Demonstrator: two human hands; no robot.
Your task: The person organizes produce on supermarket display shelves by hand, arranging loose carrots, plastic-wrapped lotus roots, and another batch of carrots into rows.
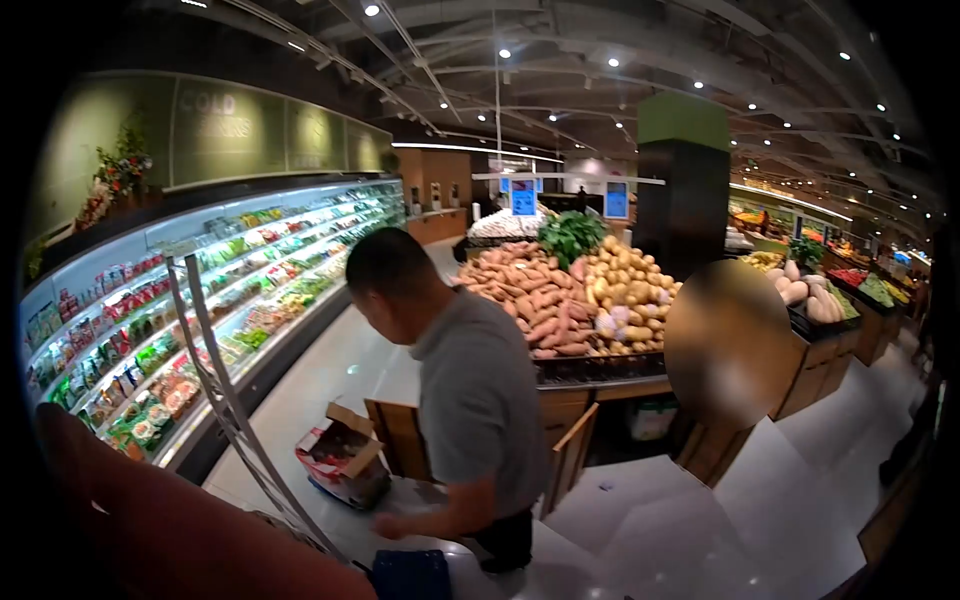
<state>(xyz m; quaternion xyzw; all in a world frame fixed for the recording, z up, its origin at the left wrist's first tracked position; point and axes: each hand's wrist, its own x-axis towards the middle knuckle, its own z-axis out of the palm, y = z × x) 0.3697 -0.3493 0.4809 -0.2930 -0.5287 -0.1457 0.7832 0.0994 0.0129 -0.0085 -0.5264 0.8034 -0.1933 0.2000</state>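
Neither of my hands can be made out. A large, dim reddish-brown shape [190,530], possibly my own arm, fills the lower left corner, and no fingers show on it. Just beyond it rises a slanting metal frame [215,375] with two thin uprights. An open cardboard box [345,460] with raised flaps sits low near the frame; its contents are too dark to name. Beside the box stands a person in a grey shirt [475,390], head bent down, one forearm reaching low. A dark blue object [412,575] lies at the bottom edge, partly cut off.
A lit refrigerated shelf [200,320] with packaged goods runs along the left. Behind the person, a produce stand holds sweet potatoes [525,290] and potatoes [625,285]. Wooden panels [572,455] stand open at its base. A blurred round patch [730,345] covers part of the right side.
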